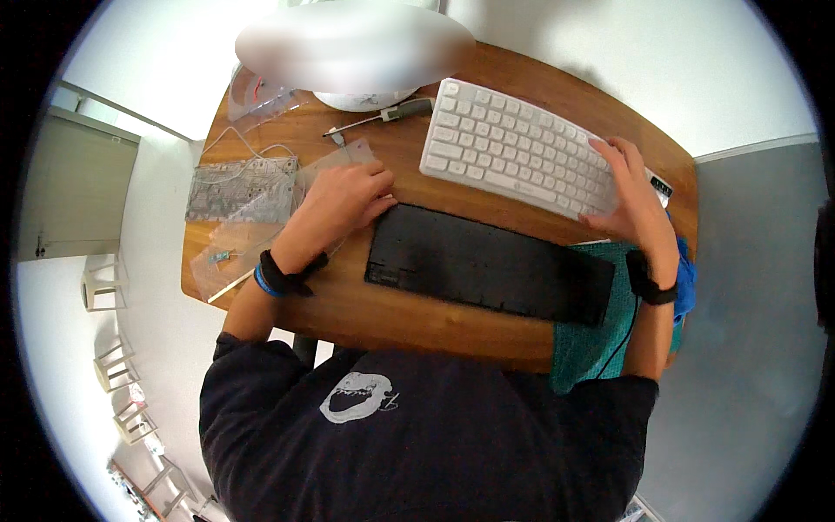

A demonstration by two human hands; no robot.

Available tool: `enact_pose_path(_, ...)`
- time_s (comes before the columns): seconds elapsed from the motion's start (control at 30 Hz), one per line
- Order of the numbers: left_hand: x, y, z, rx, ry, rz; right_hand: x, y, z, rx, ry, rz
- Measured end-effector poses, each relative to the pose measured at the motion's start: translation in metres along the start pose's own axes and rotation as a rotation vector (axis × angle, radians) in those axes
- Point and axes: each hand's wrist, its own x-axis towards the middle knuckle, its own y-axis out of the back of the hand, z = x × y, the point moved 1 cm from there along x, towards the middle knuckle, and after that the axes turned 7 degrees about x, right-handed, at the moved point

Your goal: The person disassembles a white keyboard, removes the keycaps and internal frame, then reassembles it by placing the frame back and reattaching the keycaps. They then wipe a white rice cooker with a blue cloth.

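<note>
A white keyboard lies tilted across the back right of the table. My right hand spans its right end, fingers over the far edge and thumb at the near edge. Below it rests a long flat black panel, about as long as the keyboard. My left hand is closed beside the panel's upper left corner, fingers curled down; whatever they hold is hidden. Under and beside that hand lie clear plastic sheets and a sheet printed with circuit traces.
A teal cloth hangs over the near right table edge, partly under the panel. A grey adapter with a cable sits left of the keyboard. A small circuit board lies at left. A wall stands right of the wooden table.
</note>
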Motion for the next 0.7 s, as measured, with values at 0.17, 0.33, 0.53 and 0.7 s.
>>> enact_pose_path(0.17,0.022,0.022,0.004,-0.073,0.020,0.057,-0.010,0.036,-0.037,0.161,-0.029,-0.195)
enact_pose_path(0.33,0.023,0.029,0.005,-0.082,0.065,-0.025,-0.028,0.012,-0.061,0.131,0.013,-0.315)
enact_pose_path(0.53,0.019,0.042,-0.003,-0.222,0.047,-0.091,-0.041,-0.011,-0.075,0.171,-0.088,-0.404)
enact_pose_path(0.7,0.004,0.053,-0.009,-0.255,-0.041,-0.111,-0.048,-0.022,-0.079,0.117,-0.113,-0.442)
